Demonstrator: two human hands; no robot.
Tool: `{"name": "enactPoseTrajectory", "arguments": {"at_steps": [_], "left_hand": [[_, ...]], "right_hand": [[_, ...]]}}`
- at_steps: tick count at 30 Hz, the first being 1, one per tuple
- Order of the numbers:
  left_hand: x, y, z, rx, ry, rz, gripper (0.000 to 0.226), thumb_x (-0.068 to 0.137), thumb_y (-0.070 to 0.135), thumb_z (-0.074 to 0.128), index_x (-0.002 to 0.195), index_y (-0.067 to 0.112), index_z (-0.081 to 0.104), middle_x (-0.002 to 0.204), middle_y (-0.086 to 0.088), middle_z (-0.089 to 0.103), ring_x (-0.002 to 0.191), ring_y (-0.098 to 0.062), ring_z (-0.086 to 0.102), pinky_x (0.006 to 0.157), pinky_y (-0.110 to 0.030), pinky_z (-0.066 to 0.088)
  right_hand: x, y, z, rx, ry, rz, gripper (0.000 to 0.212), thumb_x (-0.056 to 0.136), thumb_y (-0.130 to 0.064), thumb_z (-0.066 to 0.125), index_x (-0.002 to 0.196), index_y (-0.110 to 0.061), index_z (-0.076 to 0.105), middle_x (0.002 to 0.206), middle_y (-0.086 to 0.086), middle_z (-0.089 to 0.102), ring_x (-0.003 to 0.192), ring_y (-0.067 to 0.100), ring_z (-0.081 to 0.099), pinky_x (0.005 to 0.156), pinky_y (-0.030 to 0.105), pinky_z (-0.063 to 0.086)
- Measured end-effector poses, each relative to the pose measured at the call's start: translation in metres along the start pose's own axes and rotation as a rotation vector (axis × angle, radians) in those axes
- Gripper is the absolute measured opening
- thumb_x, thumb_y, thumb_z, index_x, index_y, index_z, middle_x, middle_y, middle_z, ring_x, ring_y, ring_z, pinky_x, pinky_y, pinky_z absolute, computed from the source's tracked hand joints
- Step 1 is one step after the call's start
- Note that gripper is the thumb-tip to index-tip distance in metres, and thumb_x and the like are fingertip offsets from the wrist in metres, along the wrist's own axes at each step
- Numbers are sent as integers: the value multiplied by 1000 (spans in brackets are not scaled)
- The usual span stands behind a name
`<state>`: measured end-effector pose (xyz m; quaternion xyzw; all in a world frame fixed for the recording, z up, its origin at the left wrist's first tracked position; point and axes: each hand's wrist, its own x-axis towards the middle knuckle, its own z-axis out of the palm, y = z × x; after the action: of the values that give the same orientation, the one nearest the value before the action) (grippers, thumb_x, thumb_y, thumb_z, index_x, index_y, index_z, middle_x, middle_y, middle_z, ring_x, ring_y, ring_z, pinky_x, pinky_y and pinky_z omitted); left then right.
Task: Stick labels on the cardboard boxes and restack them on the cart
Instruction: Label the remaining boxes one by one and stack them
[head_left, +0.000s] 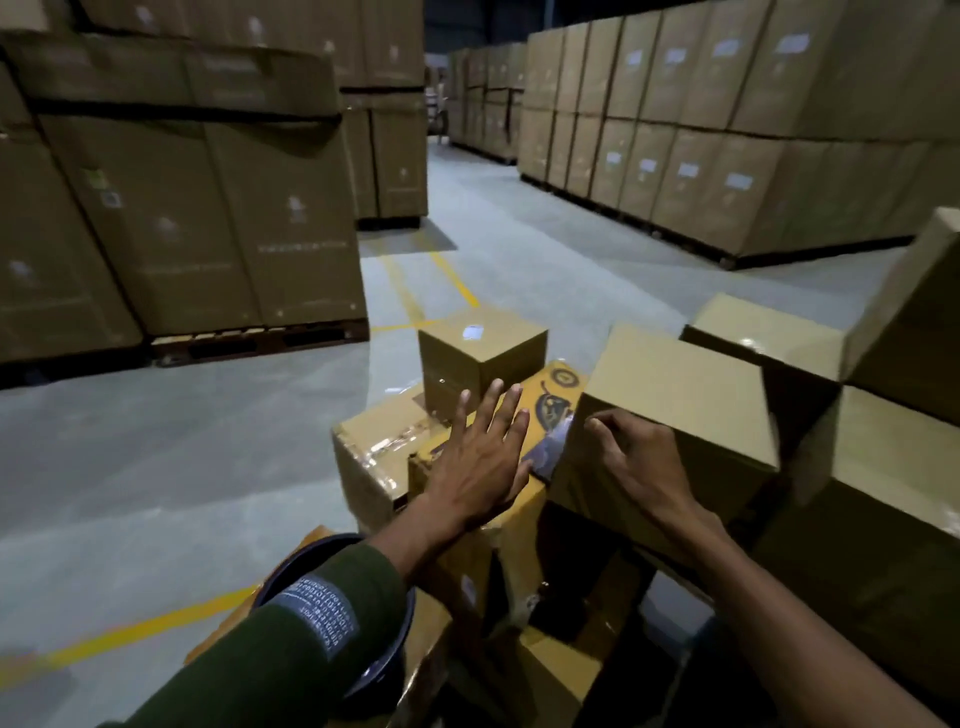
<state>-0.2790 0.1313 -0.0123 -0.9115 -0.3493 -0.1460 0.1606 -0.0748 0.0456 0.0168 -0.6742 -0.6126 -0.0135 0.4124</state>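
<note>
A plain cardboard box (680, 400) sits tilted at the centre right, and my right hand (631, 457) grips its near left corner with curled fingers. My left hand (480, 457) is spread flat, fingers straight, over a yellow printed box (558, 389) in the stack below. Behind it stands a small cube box (480, 353) with a white label (472, 331) on its top. A strip of printed labels (317, 610) is stuck on my left sleeve.
More cartons (769, 332) are piled to the right of the held box. A taped box (363, 457) forms the stack's left side. Tall palletised carton walls (182, 208) stand left and far right (701, 130). Grey floor with yellow lines (441, 280) runs between them.
</note>
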Motion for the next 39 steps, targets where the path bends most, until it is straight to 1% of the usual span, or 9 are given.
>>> {"name": "enactPoseTrajectory", "arguments": {"at_steps": [7,12,15,18,24,27,31,33,39], "left_hand": [[50,55,11,10,-76,90,67,101,51,25,154,10,20,164,-13,2,150,-32,-10,118,-59,2],[77,78,17,-44,-116,117,71,101,51,27,156,11,7,162,-11,-13,147,-30,-20,118,-58,-6],[95,82,19,-53,-128,130,75,101,53,29,155,11,-1,162,-11,-18,147,-30,-22,116,-58,-11],[118,79,28,-18,-140,149,84,98,60,33,155,13,-7,161,-12,-21,146,-31,-22,112,-67,-12],[158,64,50,6,-216,239,107,88,70,44,151,12,-20,156,-12,-32,142,-32,-32,102,-79,-12],[173,60,58,-56,-250,304,112,86,70,49,149,11,-23,153,-11,-37,140,-31,-37,105,-78,-4],[183,56,67,-223,-247,369,106,91,53,58,152,6,-14,158,-11,-26,144,-28,-28,119,-52,23],[184,55,71,-260,-208,389,100,93,47,58,153,6,-11,160,-10,-20,146,-25,-25,115,-44,33],[186,43,80,-340,-112,451,95,92,38,64,154,6,0,161,-9,-9,149,-26,-12,104,-43,47]], "right_hand": [[-16,70,-51,-122,62,99,15,96,-24,60,98,-14,71,89,2,72,80,17,66,74,40,55],[-29,108,-72,-284,75,133,30,91,-35,64,115,-17,65,113,2,69,106,18,63,98,51,47],[-31,125,-78,-393,-9,230,55,90,-48,62,137,-23,50,143,0,50,136,18,42,113,59,26],[-29,135,-75,-464,-139,303,77,88,-57,59,151,-27,28,160,0,23,149,19,15,116,59,15],[-18,143,-62,-527,-241,368,93,83,-54,67,154,-29,13,164,-1,-1,151,22,-8,115,58,26],[-8,146,-60,-550,-194,358,86,82,-49,71,150,-27,22,164,1,4,151,22,-6,113,52,34],[-2,149,-55,-594,-179,348,88,83,-45,71,152,-28,20,164,0,6,151,22,0,114,43,33],[-2,150,-53,-612,-154,334,89,84,-45,71,154,-28,19,164,1,8,151,22,3,110,42,38],[-7,154,-45,-637,-96,256,86,78,-44,78,150,-22,35,160,5,27,148,25,23,100,41,50]]}}
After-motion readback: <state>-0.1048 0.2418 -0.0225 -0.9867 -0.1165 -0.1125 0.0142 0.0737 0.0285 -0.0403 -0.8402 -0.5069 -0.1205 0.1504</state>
